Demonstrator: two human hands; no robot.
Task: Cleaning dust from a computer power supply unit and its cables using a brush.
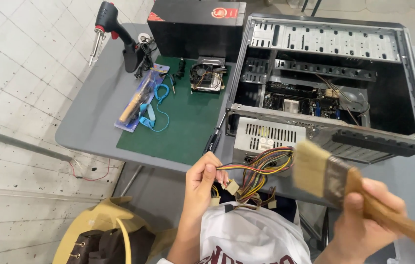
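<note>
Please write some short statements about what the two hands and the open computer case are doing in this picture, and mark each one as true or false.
1. The left hand holds a bundle of coloured power cables with pale plastic connectors. True.
2. The right hand holds a screwdriver. False: it holds a wide wooden-handled paintbrush.
3. The black and grey metal computer case lies with its side open. True.
4. The cooling fan with heatsink sits inside the case. False: it sits on the green work mat.
5. The black pistol-shaped soldering gun is on the grey table. True.
</note>
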